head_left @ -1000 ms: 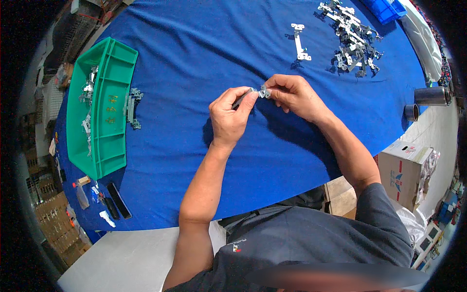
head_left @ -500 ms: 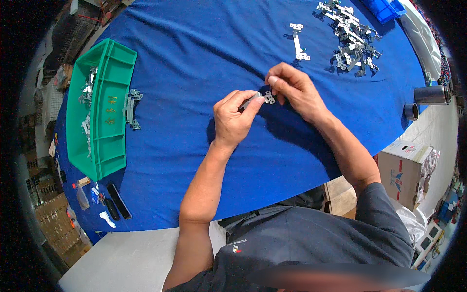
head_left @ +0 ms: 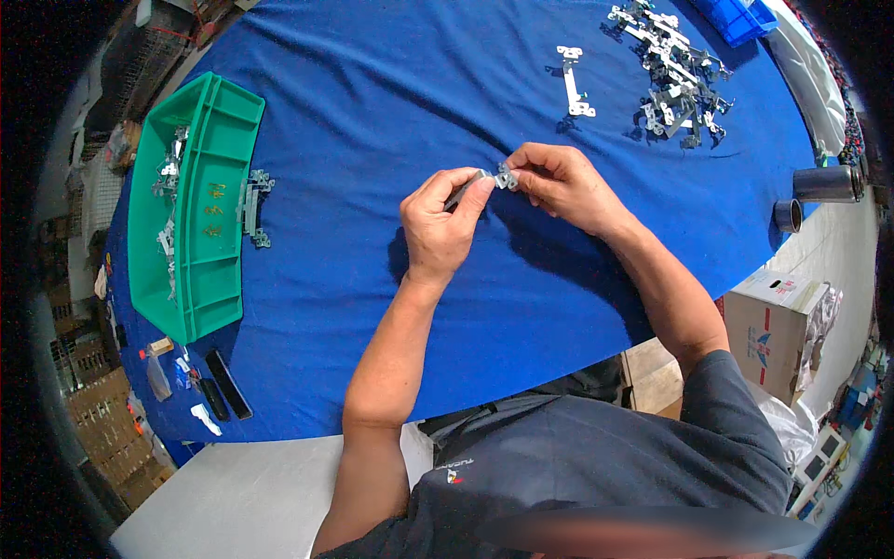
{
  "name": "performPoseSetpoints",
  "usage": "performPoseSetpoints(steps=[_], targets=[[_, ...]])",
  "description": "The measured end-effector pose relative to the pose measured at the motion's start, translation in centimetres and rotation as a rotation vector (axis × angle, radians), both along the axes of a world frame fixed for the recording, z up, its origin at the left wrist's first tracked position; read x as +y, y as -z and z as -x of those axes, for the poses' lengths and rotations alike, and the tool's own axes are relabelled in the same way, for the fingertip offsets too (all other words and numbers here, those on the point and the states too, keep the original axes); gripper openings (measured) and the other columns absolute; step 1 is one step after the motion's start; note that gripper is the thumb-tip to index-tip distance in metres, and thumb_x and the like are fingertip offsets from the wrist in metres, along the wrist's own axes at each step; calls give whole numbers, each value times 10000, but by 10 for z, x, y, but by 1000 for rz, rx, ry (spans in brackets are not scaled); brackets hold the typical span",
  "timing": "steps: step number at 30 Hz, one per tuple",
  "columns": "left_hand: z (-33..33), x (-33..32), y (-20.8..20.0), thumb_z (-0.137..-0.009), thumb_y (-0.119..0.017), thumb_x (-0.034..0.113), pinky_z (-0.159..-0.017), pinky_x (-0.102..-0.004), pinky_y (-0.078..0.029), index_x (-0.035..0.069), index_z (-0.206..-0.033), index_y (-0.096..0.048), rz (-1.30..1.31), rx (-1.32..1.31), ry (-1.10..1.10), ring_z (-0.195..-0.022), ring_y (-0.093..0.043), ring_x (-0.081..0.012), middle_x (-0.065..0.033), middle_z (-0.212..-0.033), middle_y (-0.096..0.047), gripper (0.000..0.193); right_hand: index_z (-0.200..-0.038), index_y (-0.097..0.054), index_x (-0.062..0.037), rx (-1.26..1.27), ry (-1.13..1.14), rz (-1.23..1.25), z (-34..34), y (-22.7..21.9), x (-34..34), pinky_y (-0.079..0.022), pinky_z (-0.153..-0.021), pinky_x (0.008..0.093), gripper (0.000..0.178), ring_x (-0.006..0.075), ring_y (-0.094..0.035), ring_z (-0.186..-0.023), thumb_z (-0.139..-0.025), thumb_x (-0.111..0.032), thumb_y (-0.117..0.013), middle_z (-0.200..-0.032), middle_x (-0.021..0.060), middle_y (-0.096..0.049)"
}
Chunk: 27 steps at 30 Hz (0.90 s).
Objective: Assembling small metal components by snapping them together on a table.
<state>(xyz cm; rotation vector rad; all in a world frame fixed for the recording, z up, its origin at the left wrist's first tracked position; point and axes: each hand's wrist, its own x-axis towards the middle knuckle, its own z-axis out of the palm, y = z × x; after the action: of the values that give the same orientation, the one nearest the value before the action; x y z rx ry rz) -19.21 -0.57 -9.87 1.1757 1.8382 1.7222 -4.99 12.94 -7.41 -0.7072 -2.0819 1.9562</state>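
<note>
Two hands pinch one bracket (head_left: 499, 178).
I see left hand (head_left: 441, 224) and right hand (head_left: 562, 185) closed on it, bin (head_left: 191, 205) far left.

Bright, even overhead light; soft shadows fall beneath the hands (head_left: 503, 200) on the counter (head_left: 391, 112). Fisheye bending and dark vignette at the rim; centre sharp.

Workshop: metal brackets (head_left: 672, 70), parts bin (head_left: 200, 200)

Both hands, left hand (head_left: 445, 224) and right hand (head_left: 562, 184), have shifted slightly, apparently turning the small metal bracket (head_left: 495, 178).
</note>
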Motion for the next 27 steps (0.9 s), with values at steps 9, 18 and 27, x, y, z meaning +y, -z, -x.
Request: performPoseSetpoints(steps=[9,18,27], targets=[[-3,2,-10,-841,-730,99,-564,-274,-462,-1,-882,-708,35,117,75,-620,-608,-135,-78,-743,-672,110,-1093,-639,2,97,15,141,1,4,6,-491,-580,234,217,77,-552,-681,-985,-171,-564,-795,16,-595],[-6,2,-12,-844,-726,74,-562,-259,-460,-4,-888,-704,34,125,9,-620,-589,-100,-57,-730,-667,92,-1008,-657,-23,248,274,22,2,6,4,-421,-501,223,220,53,-521,-624,-984,-229,-582,-774,-11,-604],[-1,-1,1,-907,-696,67,-606,-185,-421,-26,-964,-691,41,-44,-104,-703,-528,-18,23,-808,-647,109,-979,-669,0,-33,-29,5,-1,-6,-1,-459,-562,245,209,63,-557,-651,-945,-192,-592,-776,6,-643]])
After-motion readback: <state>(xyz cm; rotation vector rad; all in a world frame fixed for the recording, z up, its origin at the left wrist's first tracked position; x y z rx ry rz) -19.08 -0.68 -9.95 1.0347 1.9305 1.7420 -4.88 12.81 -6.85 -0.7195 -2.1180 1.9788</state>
